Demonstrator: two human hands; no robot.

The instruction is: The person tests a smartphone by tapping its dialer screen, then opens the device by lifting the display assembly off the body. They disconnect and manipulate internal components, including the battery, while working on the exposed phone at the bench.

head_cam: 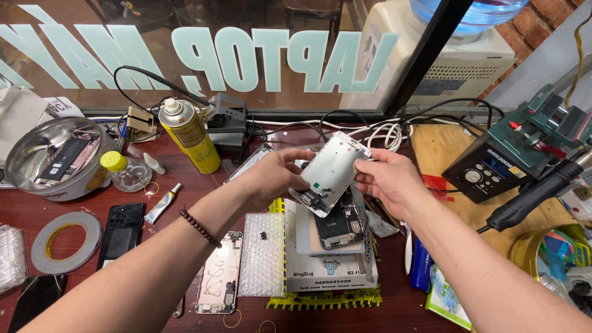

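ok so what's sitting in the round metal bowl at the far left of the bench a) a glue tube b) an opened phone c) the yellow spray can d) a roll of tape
b: an opened phone with its insides showing lies in the metal bowl; the tape roll, yellow spray can and glue tube all sit outside it on the bench.

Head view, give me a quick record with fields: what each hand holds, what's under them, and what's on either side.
left hand: grips screen panel at its lower left edge
right hand: grips the same panel at its right edge
panel: tilted, pale back facing up
below: open phone lying on a box
left side: yellow spray can, tape roll, metal bowl
right side: hot air station
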